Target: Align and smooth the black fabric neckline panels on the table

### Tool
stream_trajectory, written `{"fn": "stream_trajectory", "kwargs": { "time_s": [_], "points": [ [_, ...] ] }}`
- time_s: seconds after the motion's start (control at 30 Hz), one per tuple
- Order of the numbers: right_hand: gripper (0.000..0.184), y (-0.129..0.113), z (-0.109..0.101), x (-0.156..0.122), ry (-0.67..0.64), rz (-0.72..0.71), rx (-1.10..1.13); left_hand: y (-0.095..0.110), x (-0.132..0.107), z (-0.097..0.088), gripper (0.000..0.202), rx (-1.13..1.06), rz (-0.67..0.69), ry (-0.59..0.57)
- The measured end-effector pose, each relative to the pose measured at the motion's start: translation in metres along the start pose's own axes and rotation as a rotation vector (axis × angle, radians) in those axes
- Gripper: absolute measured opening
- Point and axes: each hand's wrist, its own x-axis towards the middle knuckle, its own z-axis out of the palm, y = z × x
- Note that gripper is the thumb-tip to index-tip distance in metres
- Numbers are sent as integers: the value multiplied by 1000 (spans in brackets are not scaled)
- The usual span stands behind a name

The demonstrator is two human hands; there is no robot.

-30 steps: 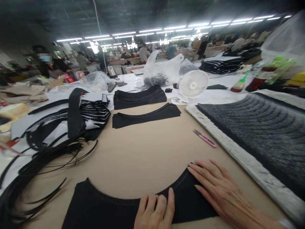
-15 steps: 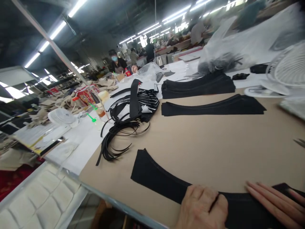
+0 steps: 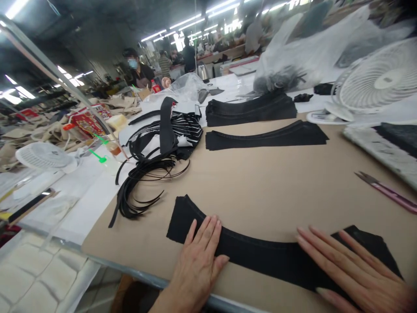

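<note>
The left hand (image 3: 198, 256) lay flat, palm down and holding nothing, fingers close together, pressing the left end of a curved black fabric piece (image 3: 260, 254) at the bottom centre of the frame. The right hand (image 3: 355, 274) was flat as well, fingers long and slightly fanned, resting on the right part of the same piece at the lower right. Its wrist was cut off by the frame edge, and the cloth beneath both palms was hidden. The piece lay near the front edge of a table covered in brown paper (image 3: 260, 187). Pink-handled snips (image 3: 387, 191) lay at the right edge, partly cut off. Above the middle sat two stacks of cut black pieces (image 3: 267, 135), with a tangle of black strips (image 3: 140, 182) to their left. A white desk fan (image 3: 374, 84) stood at the upper right beside a clear plastic bag (image 3: 309, 52) whose contents were too blurred to make out. A masked person (image 3: 140, 74) sat at the upper left under rows of strip lights.
</note>
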Motion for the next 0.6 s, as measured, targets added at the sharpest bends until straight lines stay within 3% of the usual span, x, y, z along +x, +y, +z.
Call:
{"fn": "stream_trajectory", "kwargs": {
  "time_s": [0.13, 0.23, 0.6],
  "points": [
    [62, -32, 0, 42, -8, -209, -22, 1, -2, 0, 62, 24, -9, -5],
    [62, -44, 3, 62, 14, -219, 17, 1, -2, 0, 62, 24, -10, 8],
    [60, -43, 16, 55, -28, -219, 3, 1, -1, -6, 66, -55, -37, -42]
  ]
}}
